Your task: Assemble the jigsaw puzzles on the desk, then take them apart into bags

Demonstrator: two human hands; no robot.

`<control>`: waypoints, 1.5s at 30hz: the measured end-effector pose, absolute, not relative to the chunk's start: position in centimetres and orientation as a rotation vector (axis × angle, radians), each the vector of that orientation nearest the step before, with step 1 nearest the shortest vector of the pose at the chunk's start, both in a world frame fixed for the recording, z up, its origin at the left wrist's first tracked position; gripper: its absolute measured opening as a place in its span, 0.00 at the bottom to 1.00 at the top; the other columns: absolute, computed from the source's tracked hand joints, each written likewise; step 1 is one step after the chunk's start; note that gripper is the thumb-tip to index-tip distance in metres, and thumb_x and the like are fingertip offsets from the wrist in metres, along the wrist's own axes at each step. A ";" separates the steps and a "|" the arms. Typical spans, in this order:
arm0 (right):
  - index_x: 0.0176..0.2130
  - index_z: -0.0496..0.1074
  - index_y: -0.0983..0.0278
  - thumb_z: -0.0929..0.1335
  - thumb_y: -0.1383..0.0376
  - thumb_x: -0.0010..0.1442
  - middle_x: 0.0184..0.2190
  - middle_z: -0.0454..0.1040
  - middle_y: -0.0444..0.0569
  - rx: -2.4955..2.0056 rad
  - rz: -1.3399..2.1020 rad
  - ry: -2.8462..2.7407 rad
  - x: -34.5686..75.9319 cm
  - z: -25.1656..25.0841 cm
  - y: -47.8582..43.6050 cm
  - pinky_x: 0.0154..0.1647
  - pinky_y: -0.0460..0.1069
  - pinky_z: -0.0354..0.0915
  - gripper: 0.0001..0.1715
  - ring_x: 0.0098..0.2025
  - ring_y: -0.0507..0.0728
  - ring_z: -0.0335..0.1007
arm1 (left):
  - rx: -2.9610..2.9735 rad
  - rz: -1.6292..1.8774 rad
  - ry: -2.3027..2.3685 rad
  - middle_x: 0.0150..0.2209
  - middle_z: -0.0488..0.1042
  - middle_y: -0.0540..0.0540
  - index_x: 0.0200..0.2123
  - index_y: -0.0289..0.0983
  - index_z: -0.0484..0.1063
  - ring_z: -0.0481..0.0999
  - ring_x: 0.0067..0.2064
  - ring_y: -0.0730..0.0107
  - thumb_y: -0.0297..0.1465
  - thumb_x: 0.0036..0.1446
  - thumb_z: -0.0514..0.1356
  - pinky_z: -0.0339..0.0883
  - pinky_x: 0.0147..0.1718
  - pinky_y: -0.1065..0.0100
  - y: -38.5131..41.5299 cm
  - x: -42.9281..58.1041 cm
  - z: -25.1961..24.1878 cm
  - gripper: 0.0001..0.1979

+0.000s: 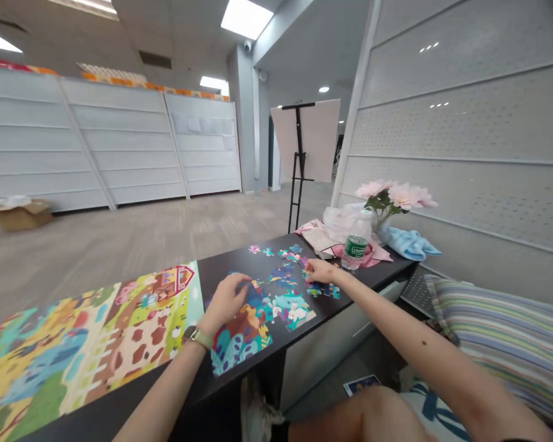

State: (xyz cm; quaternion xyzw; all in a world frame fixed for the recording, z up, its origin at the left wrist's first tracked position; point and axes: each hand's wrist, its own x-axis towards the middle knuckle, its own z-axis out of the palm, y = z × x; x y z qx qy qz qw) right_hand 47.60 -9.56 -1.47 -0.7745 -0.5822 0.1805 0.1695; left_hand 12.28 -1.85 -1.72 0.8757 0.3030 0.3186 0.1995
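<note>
Your left hand (pixel 225 301): fingers curled over jigsaw pieces (pixel 276 310), grip unclear. Your right hand (pixel 321 271): fingertips down among pieces, grasp unclear. Alongside: farmyard puzzle picture (pixel 101 344); many pieces lie unjoined.

I log one left grip (pixel 225 301) and one right grip (pixel 320 273) over one black wooden desk (pixel 221 264). On it: one large multicoloured farm-scene puzzle sheet (pixel 96 337), one clear plastic water bottle with green label (pixel 354 242), one glass vase (pixel 380 220) holding three pink flowers (pixel 396 193). Beyond it stands one black metal easel (pixel 298 166). Multicoloured loose puzzle pieces (pixel 283 276): too many to count from here.
</note>
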 end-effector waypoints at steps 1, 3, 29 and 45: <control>0.54 0.69 0.63 0.67 0.58 0.66 0.53 0.71 0.51 -2.223 0.544 -1.659 47.6 -1.6 -9.0 0.49 0.58 0.71 0.19 0.49 0.59 0.72 | 2.472 0.838 0.785 0.49 0.77 0.46 0.46 0.42 0.76 0.75 0.52 0.62 0.30 0.61 0.55 0.67 0.55 0.62 -3.1 11.9 -1.7 0.13; 0.54 0.69 0.64 0.68 0.58 0.66 0.53 0.71 0.52 -2.257 0.574 -1.658 47.9 -1.6 -8.3 0.48 0.58 0.71 0.20 0.49 0.59 0.72 | 2.522 0.723 0.661 0.53 0.74 0.44 0.49 0.42 0.74 0.72 0.55 0.60 0.30 0.63 0.54 0.65 0.57 0.59 -5.4 10.8 -2.0 0.14; 0.54 0.69 0.63 0.68 0.58 0.66 0.54 0.71 0.52 -2.332 0.172 -1.877 53.7 2.0 -11.4 0.50 0.59 0.70 0.20 0.50 0.59 0.71 | 2.743 0.200 0.891 0.67 0.60 0.40 0.62 0.42 0.65 0.58 0.67 0.50 0.43 0.66 0.53 0.54 0.63 0.46 -9.5 7.3 -0.9 0.24; 0.54 0.69 0.64 0.68 0.58 0.66 0.52 0.72 0.51 -2.190 0.611 -1.805 49.5 -0.1 -9.8 0.48 0.58 0.71 0.20 0.49 0.59 0.72 | 2.740 0.231 0.872 0.67 0.60 0.41 0.61 0.44 0.64 0.57 0.67 0.51 0.41 0.65 0.54 0.52 0.63 0.47 -9.7 7.3 -1.0 0.23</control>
